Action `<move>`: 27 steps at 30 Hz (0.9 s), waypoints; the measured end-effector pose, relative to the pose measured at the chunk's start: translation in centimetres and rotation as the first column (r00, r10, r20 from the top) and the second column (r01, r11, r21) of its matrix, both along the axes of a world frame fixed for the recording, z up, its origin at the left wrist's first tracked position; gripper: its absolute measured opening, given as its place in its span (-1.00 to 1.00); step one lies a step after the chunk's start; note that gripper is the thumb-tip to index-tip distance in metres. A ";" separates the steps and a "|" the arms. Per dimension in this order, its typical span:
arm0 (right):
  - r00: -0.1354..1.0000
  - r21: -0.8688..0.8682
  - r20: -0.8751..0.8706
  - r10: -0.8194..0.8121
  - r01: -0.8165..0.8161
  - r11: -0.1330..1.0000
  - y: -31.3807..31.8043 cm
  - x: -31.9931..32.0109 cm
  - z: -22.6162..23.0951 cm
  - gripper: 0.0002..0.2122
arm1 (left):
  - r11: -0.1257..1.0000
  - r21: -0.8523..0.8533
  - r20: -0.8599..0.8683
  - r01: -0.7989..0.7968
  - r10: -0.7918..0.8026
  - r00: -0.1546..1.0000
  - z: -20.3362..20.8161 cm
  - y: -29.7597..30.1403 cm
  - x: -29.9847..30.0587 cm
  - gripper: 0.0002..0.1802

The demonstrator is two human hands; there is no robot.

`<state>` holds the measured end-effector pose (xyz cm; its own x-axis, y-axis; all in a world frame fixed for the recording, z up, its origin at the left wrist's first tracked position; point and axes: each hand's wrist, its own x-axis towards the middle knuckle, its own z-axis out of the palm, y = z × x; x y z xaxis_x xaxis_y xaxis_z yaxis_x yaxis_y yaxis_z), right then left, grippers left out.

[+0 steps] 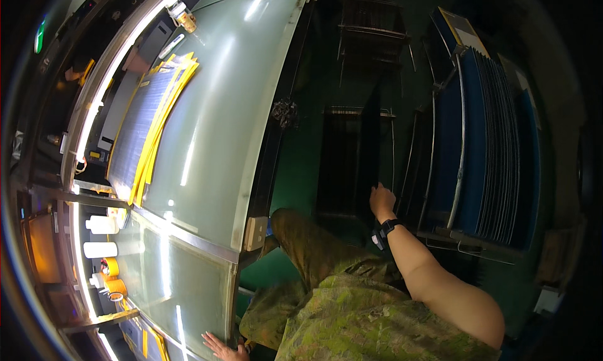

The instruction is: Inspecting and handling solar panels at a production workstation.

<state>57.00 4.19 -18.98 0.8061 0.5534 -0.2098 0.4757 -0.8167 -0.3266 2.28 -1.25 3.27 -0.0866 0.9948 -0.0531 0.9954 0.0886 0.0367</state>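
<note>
My right hand (382, 201), with a dark watch at the wrist, reaches forward over the dim floor area. Its fingers are closed at the near edge of a thin dark panel (370, 141), which stands upright at a low wire rack (342, 112). Shadow hides much of this panel and the fingertips. My left hand (224, 348) lies with fingers spread on the near edge of the glass-topped table (213, 285), holding nothing.
A stack of yellow-edged sheets (154, 122) lies on the far part of the table. White bottles (100, 250) and orange tape rolls (115, 287) line its left side. Wire racks hold several upright blue panels (487, 147) at right. Another rack (374, 31) stands farther off.
</note>
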 end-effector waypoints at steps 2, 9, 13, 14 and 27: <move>1.000 -0.026 -0.018 0.000 0.000 1.000 0.1 0.3 0.2 -0.69 | 0.999 -0.016 -0.018 0.035 -0.036 0.999 1.0 0.1 0.8 0.03; 0.998 -0.019 -0.058 0.012 -0.013 1.000 0.9 0.9 1.1 -0.69 | 0.996 -0.029 -0.106 0.085 -0.088 0.990 0.7 0.2 0.0 0.04; 0.997 -0.028 -0.071 0.027 -0.029 0.999 1.8 1.3 1.3 -0.71 | 0.995 -0.053 -0.156 0.081 -0.089 0.984 1.3 0.5 0.7 0.04; 0.997 -0.024 -0.070 0.028 -0.030 0.999 2.0 1.6 1.1 -0.71 | 0.996 -0.056 -0.161 0.075 -0.083 0.983 1.4 0.5 1.0 0.03; 0.989 0.029 -0.036 0.144 -0.143 0.989 2.6 2.0 3.2 -0.77 | 1.000 0.012 -0.043 0.024 -0.023 0.999 0.0 0.2 0.3 0.09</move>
<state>59.03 6.81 -15.74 0.7097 0.6686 -0.2222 0.5745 -0.7317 -0.3669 2.53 -1.09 3.29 -0.0653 0.9972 -0.0373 0.9979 0.0652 -0.0049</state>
